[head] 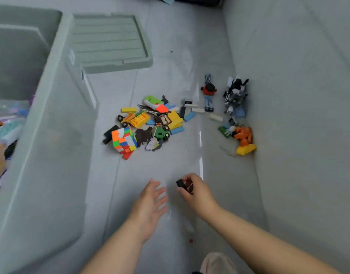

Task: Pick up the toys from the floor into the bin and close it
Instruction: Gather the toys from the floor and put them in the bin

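Glossy grey tile floor (170,165), grey upright surface (298,95) on the right. Toy pile (146,123) mid-floor, bin (57,95) left, lid (110,40) off, flat behind it. Right grip (195,189) pinching black block (180,183); left grip (150,202) spread wide.

Left hand (150,202) and right hand (195,192) are bare, forearms too. Pale pinkish fabric (217,263) shows below, garment or slipper unclear.

Bin (51,135) left; toys (146,123) right; lid (110,42) probably behind
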